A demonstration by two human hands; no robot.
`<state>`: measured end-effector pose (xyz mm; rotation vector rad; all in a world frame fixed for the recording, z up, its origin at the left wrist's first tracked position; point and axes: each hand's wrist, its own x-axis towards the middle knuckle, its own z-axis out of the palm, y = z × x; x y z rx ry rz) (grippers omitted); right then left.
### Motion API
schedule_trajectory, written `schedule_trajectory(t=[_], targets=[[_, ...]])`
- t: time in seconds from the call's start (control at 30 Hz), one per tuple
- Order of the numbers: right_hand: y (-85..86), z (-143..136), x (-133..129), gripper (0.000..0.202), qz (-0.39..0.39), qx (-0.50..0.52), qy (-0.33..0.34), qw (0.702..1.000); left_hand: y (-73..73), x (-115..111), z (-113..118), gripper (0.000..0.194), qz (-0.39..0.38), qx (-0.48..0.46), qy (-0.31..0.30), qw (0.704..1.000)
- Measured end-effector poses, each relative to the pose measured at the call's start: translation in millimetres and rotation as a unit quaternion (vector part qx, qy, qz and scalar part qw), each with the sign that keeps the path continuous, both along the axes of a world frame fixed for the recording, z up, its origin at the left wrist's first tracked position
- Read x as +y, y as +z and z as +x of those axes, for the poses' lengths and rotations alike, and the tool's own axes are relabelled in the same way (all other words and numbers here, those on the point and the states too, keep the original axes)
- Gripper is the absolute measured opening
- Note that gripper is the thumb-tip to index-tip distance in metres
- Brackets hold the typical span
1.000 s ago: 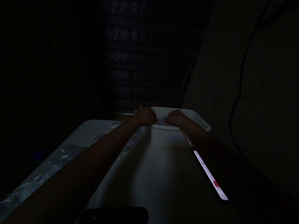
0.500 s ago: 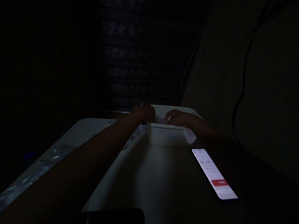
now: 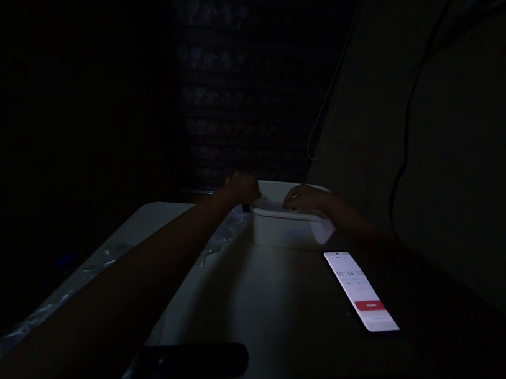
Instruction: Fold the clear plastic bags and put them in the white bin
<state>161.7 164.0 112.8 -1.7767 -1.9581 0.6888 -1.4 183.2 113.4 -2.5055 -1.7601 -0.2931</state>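
Observation:
A white plastic tub (image 3: 285,231) stands at the far end of the table. My left hand (image 3: 244,187) is at its left rim with the fingers curled; in the dark I cannot make out what they hold. My right hand (image 3: 306,198) reaches over the right side, fingers bent down and drawn together inside the tub. Their tips are close to a pale, thin sheet (image 3: 272,206) there, and what they grip is hidden. A whitish flap (image 3: 322,230) hangs over the tub's front right corner.
The room is very dark. A lit phone (image 3: 363,293) showing a running timer lies on the table (image 3: 260,303) at right. Near the front edge is a dark, rounded long object (image 3: 195,360). Crinkled clear plastic (image 3: 222,235) runs along the left. Behind hang a patterned blind (image 3: 209,95) and its cord.
My left hand has risen slightly at the rim, and my right hand has shifted a little to the right. More of the pale sheet shows between them. The view has tilted slightly.

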Motion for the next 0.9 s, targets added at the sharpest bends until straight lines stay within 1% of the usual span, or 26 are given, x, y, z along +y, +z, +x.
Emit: schedule_trajectory(t=[0.1,0.2,0.27,0.3,0.33,0.37,0.4,0.5,0.57,0.63,0.7,0.77,0.83,0.9], targets=[[12.5,4,-6,0.006,0.047,-0.043,-0.013,0.998,17.1,-17,-13,0.028,0.026,0.011,0.030,0.999],[24.8,2,-18,0.004,0.110,-0.075,-0.039,0.990,34.6,-36,-24,0.029,0.042,0.020,0.027,0.999],[28.3,-6,-32,0.011,0.162,-0.077,-0.057,0.982,40.6,-48,-31,0.029,0.053,0.011,0.040,0.998],[27.5,-13,-40,0.014,0.189,-0.067,-0.062,0.978,40.3,-55,-34,0.029,0.058,0.001,0.052,0.997],[24.4,-20,-49,0.017,0.210,-0.060,-0.067,0.974,37.5,-62,-38,0.029,0.062,-0.009,0.061,0.996],[19.0,-29,-59,0.019,0.222,-0.058,-0.068,0.971,31.9,-69,-42,0.029,0.070,-0.018,0.066,0.995],[11.1,-39,-69,0.021,0.226,-0.062,-0.055,0.971,23.7,-77,-46,0.030,0.078,-0.025,0.065,0.995],[-23.8,-65,-96,0.023,0.198,-0.102,-0.007,0.975,-12.5,-97,-57,0.032,0.079,-0.031,0.066,0.994],[-50.2,-76,-108,0.025,0.180,-0.128,0.031,0.975,-37.9,-107,-64,0.033,0.046,-0.009,0.069,0.997],[-72.1,-80,-114,0.028,0.171,-0.145,0.044,0.973,-56.6,-114,-72,0.032,0.011,0.029,0.064,0.997],[-86.0,-79,-115,0.030,0.170,-0.181,0.085,0.965,-66.1,-116,-78,0.029,-0.008,0.052,0.069,0.996],[-92.3,-74,-114,0.030,0.164,-0.206,0.100,0.960,-68.7,-115,-83,0.030,-0.017,0.051,0.093,0.994],[-94.2,-70,-112,0.030,0.160,-0.217,0.091,0.959,-69.5,-113,-87,0.033,-0.032,0.038,0.111,0.993],[-95.0,-68,-112,0.029,0.158,-0.223,0.078,0.959,-72.3,-111,-88,0.032,-0.063,0.030,0.115,0.991]])
